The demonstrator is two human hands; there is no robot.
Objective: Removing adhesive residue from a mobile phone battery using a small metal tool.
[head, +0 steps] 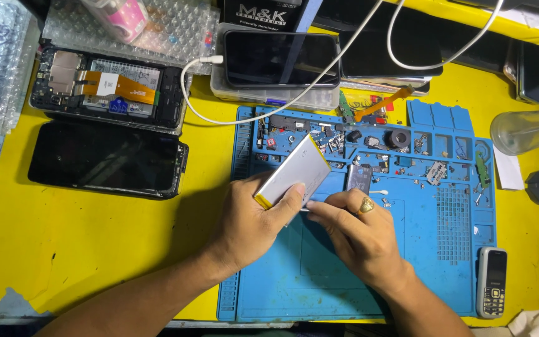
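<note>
Head view | left hand grips flat silver battery | right hand pinches its edge | ridged blue mat

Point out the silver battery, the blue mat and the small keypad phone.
Battery (299, 168), head view: middle of its silver face, above the left hand's thumb.
Mat (319, 274), head view: bare blue area near the front edge.
Keypad phone (491, 282), head view: middle of its body, right of the mat.

Black box behind dark phone screen, top centre
</note>
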